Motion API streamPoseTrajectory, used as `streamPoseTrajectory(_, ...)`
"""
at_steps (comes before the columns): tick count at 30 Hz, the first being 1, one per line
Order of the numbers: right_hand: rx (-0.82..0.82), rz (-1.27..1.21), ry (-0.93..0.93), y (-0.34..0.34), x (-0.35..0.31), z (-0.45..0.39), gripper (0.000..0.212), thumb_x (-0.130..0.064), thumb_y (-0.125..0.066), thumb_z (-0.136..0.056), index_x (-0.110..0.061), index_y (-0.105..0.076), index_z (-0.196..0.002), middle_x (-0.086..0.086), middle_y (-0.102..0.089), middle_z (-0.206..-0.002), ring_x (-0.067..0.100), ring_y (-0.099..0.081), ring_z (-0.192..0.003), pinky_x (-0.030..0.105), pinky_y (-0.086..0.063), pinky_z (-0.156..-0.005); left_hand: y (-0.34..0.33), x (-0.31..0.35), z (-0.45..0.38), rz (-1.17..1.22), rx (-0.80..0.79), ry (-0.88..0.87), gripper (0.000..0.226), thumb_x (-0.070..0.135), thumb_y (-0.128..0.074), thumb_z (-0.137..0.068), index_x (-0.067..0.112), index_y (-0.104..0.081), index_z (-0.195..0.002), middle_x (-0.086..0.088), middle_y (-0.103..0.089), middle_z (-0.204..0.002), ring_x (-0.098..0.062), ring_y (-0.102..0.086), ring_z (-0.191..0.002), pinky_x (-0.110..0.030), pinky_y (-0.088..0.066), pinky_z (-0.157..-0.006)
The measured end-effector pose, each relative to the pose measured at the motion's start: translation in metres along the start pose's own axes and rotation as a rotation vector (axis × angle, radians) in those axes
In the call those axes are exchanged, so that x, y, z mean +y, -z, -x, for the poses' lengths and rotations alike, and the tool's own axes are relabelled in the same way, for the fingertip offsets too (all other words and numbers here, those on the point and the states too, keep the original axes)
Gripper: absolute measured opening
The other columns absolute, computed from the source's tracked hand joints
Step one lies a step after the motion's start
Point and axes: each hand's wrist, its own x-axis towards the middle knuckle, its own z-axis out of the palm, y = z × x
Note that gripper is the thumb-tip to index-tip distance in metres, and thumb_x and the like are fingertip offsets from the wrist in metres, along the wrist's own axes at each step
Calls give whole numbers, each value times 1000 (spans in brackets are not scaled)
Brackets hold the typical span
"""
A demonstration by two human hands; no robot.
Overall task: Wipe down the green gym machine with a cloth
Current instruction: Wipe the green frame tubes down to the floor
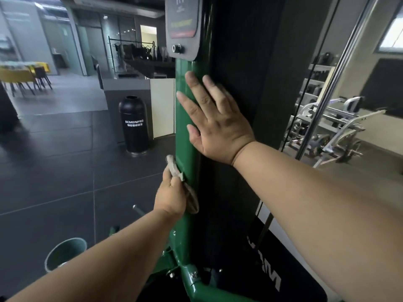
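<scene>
We stand close against the green gym machine (185, 118), looking down its upright post. Our right hand (214, 125) lies flat on the post below the grey panel (182, 27), fingers straight and spread, palm on the edge where green paint meets the dark side cover. We judge it is there to steady us and brace the frame while the other hand works.

Our left hand (171, 196) is lower on the same post, its grip curled round a folded greyish cloth (192, 199), pressing it to the post's left face. One end of the cloth pokes out above the fingers, the other below. Holding it bunched likely gives firm pressure on a narrow surface.

A green bucket (65, 252) sits on the floor near our left forearm, probably kept close for rinsing. A black bin (134, 124) stands well apart behind.
</scene>
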Motion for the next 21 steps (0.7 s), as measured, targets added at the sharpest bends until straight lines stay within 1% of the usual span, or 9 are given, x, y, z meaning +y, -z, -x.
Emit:
streamPoseTrajectory(1,0,-1,2,0,0,0,65,-39,-46,-99,-17,-42,-160,15,-29,-169,33,-18,-151,45,-14,-128,0,4,-4,55,-5,8,61,52,-33,-86,68,-35,-144,-16,-71,-126,-47,-65,-112,-62,-51,-101)
streamPoseTrajectory(2,0,-3,4,0,1,0,64,-39,-45,-100,-17,-41,-160,15,-29,-169,33,-19,-152,45,-13,-128,1,18,-7,108,1,-11,59,53,-33,-85,63,-41,-143,-15,-72,-122,-46,-66,-110,-65,-51,-101)
streamPoseTrajectory(4,13,-21,5,0,2,1,64,-38,-46,-100,-16,-41,-160,14,-29,-169,33,-21,-152,45,-14,-128,8,54,-19,179,41,-101,51,52,-36,-91,52,-53,-139,0,-73,-122,-29,-67,-114,-58,-52,-105)
streamPoseTrajectory(7,44,-77,8,4,3,2,63,-33,-48,-98,-15,-43,-159,14,-32,-168,34,-30,-152,47,-20,-129,18,102,-49,245,19,-225,48,44,-41,-91,44,-62,-134,0,-76,-120,-28,-70,-114,-59,-53,-104)
streamPoseTrajectory(9,44,-104,16,6,4,2,63,-31,-48,-97,-15,-44,-158,14,-34,-167,35,-35,-152,48,-22,-128,21,103,-51,179,12,-241,43,45,-42,-93,42,-65,-130,2,-77,-116,-26,-71,-112,-56,-55,-101)
streamPoseTrajectory(11,47,-110,25,7,5,2,63,-29,-48,-97,-14,-45,-158,14,-35,-166,36,-38,-151,49,-23,-127,19,77,-42,104,41,-165,37,53,-39,-93,43,-68,-113,4,-77,-105,-27,-72,-104,-57,-56,-97)
streamPoseTrajectory(14,57,-140,18,6,4,3,63,-24,-51,-94,-12,-48,-155,16,-37,-165,37,-38,-151,49,-23,-128,11,49,-26,129,12,-62,34,55,-35,-86,42,-64,-97,-7,-76,-92,-40,-71,-92,-67,-56,-91)
streamPoseTrajectory(18,147,-316,2,2,5,5,55,-14,-58,-86,-11,-52,-141,22,-41,-159,42,-42,-146,52,-26,-126,8,102,-29,259,120,-145,40,65,-40,-96,38,-66,-110,-6,-76,-99,-39,-73,-93,-62,-60,-85)
streamPoseTrajectory(21,226,-363,-64,-3,1,10,38,-21,-62,-90,-13,-46,-123,22,-42,-153,43,-47,-139,54,-28,-124,16,168,-29,352,121,-357,30,49,-45,-104,31,-67,-115,2,-76,-107,-24,-73,-105,-50,-59,-94)
